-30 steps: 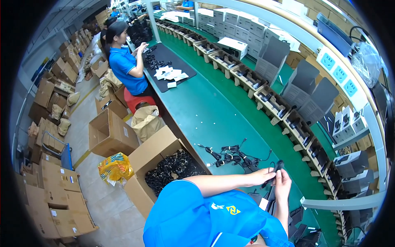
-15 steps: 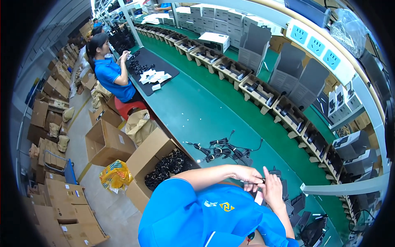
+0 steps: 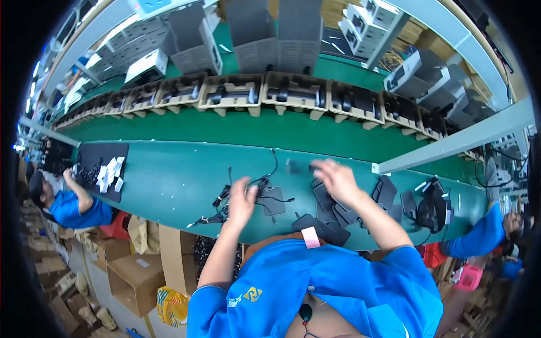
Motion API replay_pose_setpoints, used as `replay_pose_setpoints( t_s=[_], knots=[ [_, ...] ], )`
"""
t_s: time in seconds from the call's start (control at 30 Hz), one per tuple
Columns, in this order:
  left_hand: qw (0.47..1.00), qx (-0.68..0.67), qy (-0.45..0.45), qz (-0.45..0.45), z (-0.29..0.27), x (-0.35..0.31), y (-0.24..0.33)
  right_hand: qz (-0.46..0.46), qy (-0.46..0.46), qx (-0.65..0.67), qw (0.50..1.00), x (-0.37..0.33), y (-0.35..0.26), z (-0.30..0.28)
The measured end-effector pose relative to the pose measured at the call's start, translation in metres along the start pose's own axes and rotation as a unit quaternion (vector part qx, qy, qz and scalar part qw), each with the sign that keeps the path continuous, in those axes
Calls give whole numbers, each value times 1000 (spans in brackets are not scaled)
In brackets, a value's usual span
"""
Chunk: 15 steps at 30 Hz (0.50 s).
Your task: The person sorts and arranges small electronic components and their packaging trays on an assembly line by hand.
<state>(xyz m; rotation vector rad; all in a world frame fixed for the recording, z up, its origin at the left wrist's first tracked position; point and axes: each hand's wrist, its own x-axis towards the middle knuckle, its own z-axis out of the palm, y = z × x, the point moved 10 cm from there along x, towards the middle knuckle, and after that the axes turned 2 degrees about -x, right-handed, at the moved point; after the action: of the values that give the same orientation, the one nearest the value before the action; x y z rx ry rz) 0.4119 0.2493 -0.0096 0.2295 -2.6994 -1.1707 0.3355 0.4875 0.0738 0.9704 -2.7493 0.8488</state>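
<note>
Left hand (image 3: 242,204), fingers apart, hovers beside bundled black cables (image 3: 221,198), probably light, limp and best taken mid-bundle, on the green desk (image 3: 163,172), while the right hand (image 3: 336,179), its grip impossible to tell, hangs near flat black pads (image 3: 324,200), moulded trays (image 3: 231,106) beyond.

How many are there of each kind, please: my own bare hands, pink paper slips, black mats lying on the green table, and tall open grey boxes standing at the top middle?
Bare hands, left hand and right hand: 2
Pink paper slip: 1
Black mat: 1
Tall open grey boxes: 3
Total: 7
</note>
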Motion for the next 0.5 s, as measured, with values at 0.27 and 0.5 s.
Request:
replay_pose_setpoints(
  t_s=[0.27, 0.5],
  knots=[
    [942, 296, 136, -81, -15, -17, -117, 264, 106, -191, 939, 107, 173, -72],
    [940, 304, 139, -75, -17, -17, -131, 210, -135, -466, 849, 173, 247, -26]
  ],
)
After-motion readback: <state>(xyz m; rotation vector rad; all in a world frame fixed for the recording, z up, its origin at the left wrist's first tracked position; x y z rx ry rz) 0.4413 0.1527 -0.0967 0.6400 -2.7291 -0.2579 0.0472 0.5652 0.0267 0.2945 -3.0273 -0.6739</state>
